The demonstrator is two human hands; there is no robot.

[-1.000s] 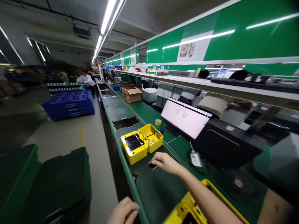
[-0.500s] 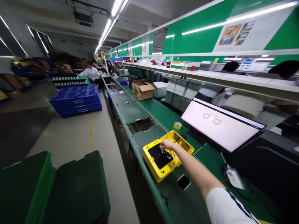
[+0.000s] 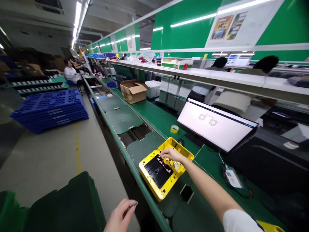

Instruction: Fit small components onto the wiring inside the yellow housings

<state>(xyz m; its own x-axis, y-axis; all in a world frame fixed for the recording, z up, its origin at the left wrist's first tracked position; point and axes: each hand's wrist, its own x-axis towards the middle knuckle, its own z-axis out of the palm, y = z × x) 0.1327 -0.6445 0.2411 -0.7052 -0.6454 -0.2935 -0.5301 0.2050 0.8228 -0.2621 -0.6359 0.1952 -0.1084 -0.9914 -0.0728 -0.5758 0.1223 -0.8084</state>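
An open yellow plastic housing [image 3: 154, 187] with a black panel and loose wires inside lies on a dark green pallet on the conveyor [image 3: 135, 170]. My right hand [image 3: 172, 154] reaches out over its middle, fingers pinched on the wires at the hinge between the two halves. My left hand [image 3: 120, 216] hangs low at the near edge beside the conveyor, fingers loosely curled, nothing visible in it. Another yellow part [image 3: 270, 227] shows at the bottom right corner.
A lit monitor [image 3: 214, 124] stands right of the housing, with a yellow tape roll [image 3: 174, 129] behind it. A cardboard box [image 3: 133, 91] sits farther along. Blue pallets [image 3: 50, 108] are stacked on the floor at left; green trays [image 3: 65, 209] near me. Seated workers are far down the line.
My right hand went from the pallet edge out onto the yellow housing and now pinches its wires. The view has swung, and my left hand is back in view at the bottom.
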